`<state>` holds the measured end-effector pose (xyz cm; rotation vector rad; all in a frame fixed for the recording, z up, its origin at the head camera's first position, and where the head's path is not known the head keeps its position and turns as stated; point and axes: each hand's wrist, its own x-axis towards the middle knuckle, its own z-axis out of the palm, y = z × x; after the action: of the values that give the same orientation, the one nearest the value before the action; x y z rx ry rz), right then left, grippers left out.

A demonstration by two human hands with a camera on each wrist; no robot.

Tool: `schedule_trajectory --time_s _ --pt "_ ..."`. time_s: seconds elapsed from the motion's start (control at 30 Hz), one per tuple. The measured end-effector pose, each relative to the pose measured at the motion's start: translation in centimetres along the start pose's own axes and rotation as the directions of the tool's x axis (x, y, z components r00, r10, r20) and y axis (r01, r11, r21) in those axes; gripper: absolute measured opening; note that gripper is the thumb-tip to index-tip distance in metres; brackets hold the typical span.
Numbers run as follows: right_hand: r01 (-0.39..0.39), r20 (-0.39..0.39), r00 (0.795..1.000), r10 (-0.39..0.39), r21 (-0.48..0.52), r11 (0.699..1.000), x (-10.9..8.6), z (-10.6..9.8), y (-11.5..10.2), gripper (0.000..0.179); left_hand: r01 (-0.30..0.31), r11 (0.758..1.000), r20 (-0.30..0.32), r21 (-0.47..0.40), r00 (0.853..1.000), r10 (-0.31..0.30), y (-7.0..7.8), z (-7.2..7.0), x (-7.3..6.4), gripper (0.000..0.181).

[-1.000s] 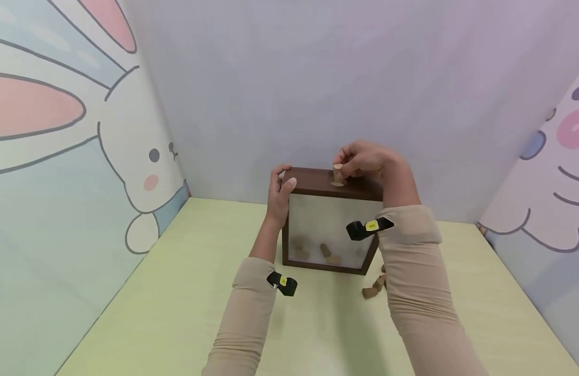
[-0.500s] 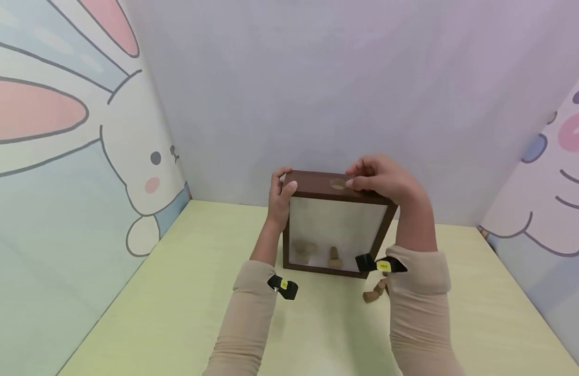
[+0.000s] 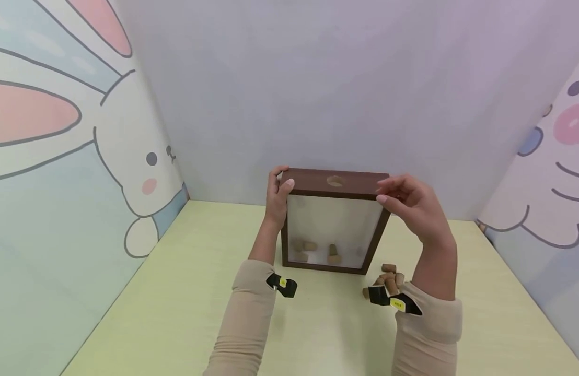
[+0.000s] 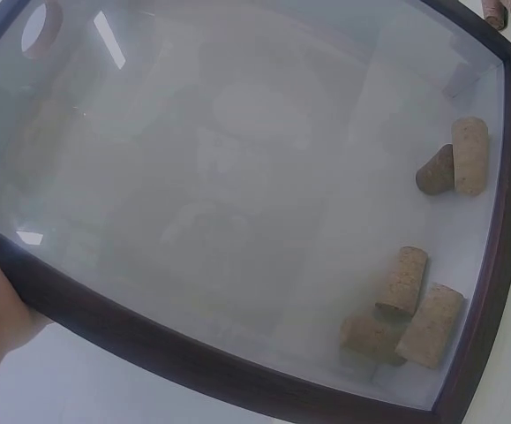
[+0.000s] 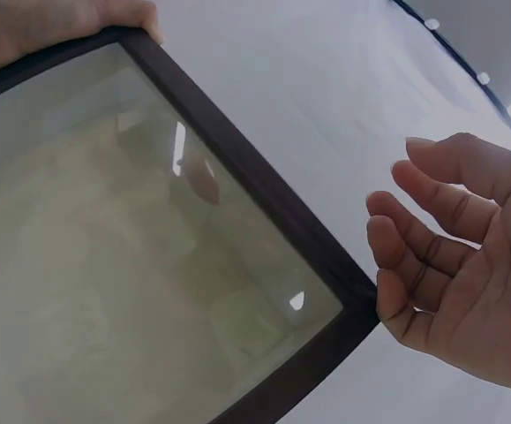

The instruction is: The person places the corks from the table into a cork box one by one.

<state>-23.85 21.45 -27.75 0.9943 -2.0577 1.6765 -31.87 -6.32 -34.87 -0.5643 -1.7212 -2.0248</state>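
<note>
A dark brown shadow box (image 3: 310, 180) with a clear front stands upright on the table, a round hole in its top edge. Behind the pane several wine corks (image 4: 432, 325) lie along the bottom, as the left wrist view shows. My left hand (image 3: 276, 201) grips the box's upper left corner, thumb over the top edge. Beside the upper right corner is my right hand (image 3: 418, 209), its fingers loosely bent and nothing in them. In the right wrist view, the little finger of this hand (image 5: 467, 256) is right at the frame's corner.
A small pile of loose corks (image 3: 389, 277) lies on the pale green table (image 3: 214, 235), right of the box and partly behind my right wrist's camera strap. A plain wall (image 3: 317, 94) rises close behind the box. Walls with cartoon animals flank the table.
My right hand has let go of a cork at the hole and moved right and down to the box's corner. Corks inside the box have shifted. The left hand keeps its grip.
</note>
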Motion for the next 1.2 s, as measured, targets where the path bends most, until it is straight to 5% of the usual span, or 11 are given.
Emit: schedule_trajectory --time_s 0.2,0.6,0.9,1.2 --pt "0.048 -0.115 0.993 -0.028 0.173 0.984 -2.7 -0.4 1.8 0.022 0.002 1.0 -0.011 0.008 1.0 -0.002 0.1 0.0 0.0 0.066" --pt "-0.111 -0.19 0.969 0.158 0.238 0.965 -8.0 -1.2 5.0 0.025 0.021 1.0 -0.003 0.01 1.0 -0.021 0.1 -0.1 -0.1 0.065" --pt "-0.386 -0.15 0.907 0.394 0.085 0.919 -11.7 -2.5 8.4 0.031 0.018 1.0 0.016 -0.011 1.0 -0.017 0.1 -0.3 -0.1 0.059" --pt "-0.526 -0.105 0.848 0.52 -0.038 0.85 -14.7 -3.5 10.5 0.033 0.016 1.0 0.003 -0.001 1.0 -0.016 0.3 -0.2 -0.1 0.061"
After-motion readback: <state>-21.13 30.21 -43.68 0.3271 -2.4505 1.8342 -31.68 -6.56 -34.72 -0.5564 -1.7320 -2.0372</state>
